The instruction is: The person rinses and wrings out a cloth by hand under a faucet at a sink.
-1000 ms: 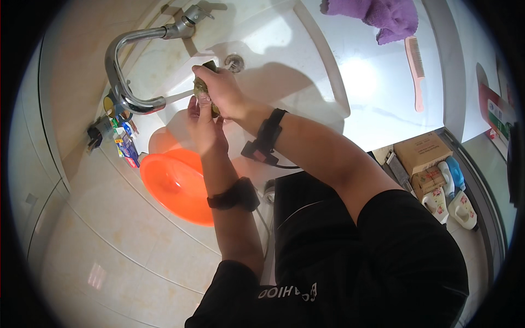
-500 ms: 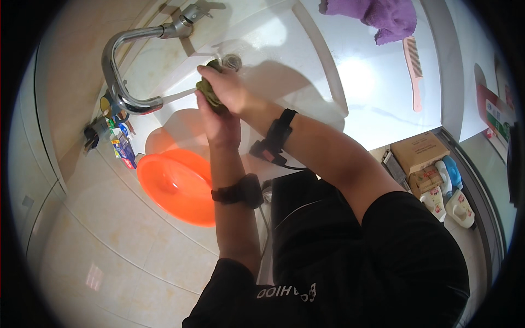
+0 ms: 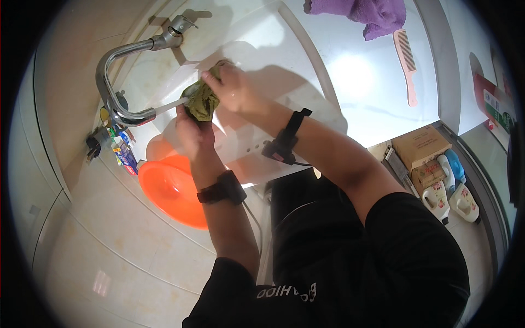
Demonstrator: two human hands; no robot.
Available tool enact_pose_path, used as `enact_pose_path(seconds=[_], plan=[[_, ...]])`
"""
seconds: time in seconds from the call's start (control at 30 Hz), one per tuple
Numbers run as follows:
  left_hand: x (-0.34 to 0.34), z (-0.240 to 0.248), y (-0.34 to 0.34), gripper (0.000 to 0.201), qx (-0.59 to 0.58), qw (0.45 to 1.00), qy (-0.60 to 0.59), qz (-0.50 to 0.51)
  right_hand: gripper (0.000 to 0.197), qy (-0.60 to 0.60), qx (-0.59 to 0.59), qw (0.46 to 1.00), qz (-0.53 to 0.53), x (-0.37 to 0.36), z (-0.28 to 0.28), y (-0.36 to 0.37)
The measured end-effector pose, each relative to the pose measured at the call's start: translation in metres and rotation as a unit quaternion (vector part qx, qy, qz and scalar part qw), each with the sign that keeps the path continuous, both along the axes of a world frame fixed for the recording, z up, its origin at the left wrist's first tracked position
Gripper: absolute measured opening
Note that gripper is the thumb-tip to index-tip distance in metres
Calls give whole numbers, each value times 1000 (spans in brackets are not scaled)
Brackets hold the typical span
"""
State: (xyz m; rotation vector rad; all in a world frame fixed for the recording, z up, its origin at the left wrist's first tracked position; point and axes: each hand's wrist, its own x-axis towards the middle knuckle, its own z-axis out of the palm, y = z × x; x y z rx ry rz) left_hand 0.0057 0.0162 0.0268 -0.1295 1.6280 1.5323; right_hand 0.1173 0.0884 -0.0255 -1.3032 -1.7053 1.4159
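Note:
A wet olive-green cloth (image 3: 201, 104) is spread between my two hands over the white sink (image 3: 284, 82). My left hand (image 3: 192, 132) grips its lower edge, thumb up along the left side. Higher up, my right hand (image 3: 229, 87) pinches the cloth's upper right part, thumb on top. A stream of water runs from the chrome faucet (image 3: 143, 116) onto the left side of the cloth. The left fingers are partly hidden behind the fabric.
An orange basin (image 3: 172, 191) stands left of my left forearm. On the counter at the right lie a purple towel (image 3: 383, 16) and a pink comb (image 3: 406, 65). Small packages (image 3: 124, 153) sit below the faucet. Cardboard boxes (image 3: 420, 146) and bottles (image 3: 464, 202) stand at lower right.
The cloth was bunched and squeezed between both hands; now it is opened out under the running water. My left hand has shifted left toward the faucet stream.

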Motion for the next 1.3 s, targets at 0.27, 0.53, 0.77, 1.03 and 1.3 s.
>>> enact_pose_path(seconds=[0.27,0.53,0.77,1.03,1.3], plan=[[-3,9,8,44,-6,1000,10,1,52,314,-352,877,-85,6,9,10],[9,4,0,39,50,993,106,-23,91,345,-384,853,72,-3,29,10],[20,-2,-2,38,-55,973,223,-6,39,379,-439,815,4,-32,39,-12],[2,-11,-3,41,9,960,250,-127,29,304,-344,888,-35,-37,44,-19],[11,-8,4,44,17,949,277,-150,37,282,-314,904,-69,-49,43,-2]])
